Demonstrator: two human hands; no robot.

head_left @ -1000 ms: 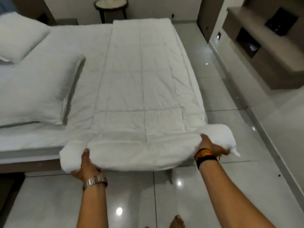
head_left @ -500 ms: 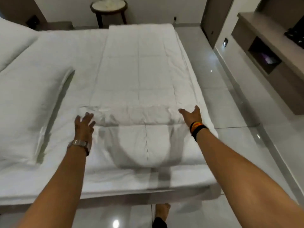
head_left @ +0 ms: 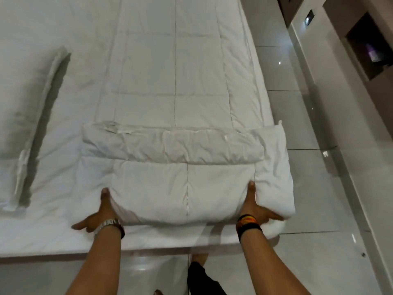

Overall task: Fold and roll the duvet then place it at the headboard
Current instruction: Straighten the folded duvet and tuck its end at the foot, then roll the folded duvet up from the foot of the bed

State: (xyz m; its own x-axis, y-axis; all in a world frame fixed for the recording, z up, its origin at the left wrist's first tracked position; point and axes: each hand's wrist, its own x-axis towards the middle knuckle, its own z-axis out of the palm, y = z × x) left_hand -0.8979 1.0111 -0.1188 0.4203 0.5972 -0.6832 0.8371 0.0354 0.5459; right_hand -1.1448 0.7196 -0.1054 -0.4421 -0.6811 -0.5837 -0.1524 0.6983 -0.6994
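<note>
1. At about 9 o'clock lies a pillow (head_left: pixel 32 116), flat on the bed (head_left: pixel 53 237), well apart from the work.

2. The left hand (head_left: pixel 100 216), with a watch (head_left: pixel 109 224) at the wrist, is at about 7 o'clock. Its thumb presses up into the near left end of the fold while the fingers splay flat on the sheet pointing to 9 o'clock, so it is open and cupping, not clenched.

3. The duvet (head_left: pixel 174 81) is folded into a long strip that runs from the near edge of the bed away toward 12 o'clock. Its near end is turned over into a first thick fold (head_left: pixel 170 184), whose long axis runs from 9 to 3 o'clock, straight across between the two hands.

4. The right hand (head_left: pixel 257 207), with a dark band (head_left: pixel 247 225) at the wrist, is at about 5 o'clock. Its thumb is dug into the near right end of the fold and the fingers reach out to 3 o'clock under the overhanging corner; whether they close on cloth there I cannot tell.

5. Both hands sit at the near side of the fold, about equally close, one at each end. I judge the next roll must go away from the person toward 12 o'clock, along the strip, with both ends pushed evenly.

6. The right end bulges past the bed edge over the floor (head_left: pixel 308 188), so it may sag or slip off.
</note>
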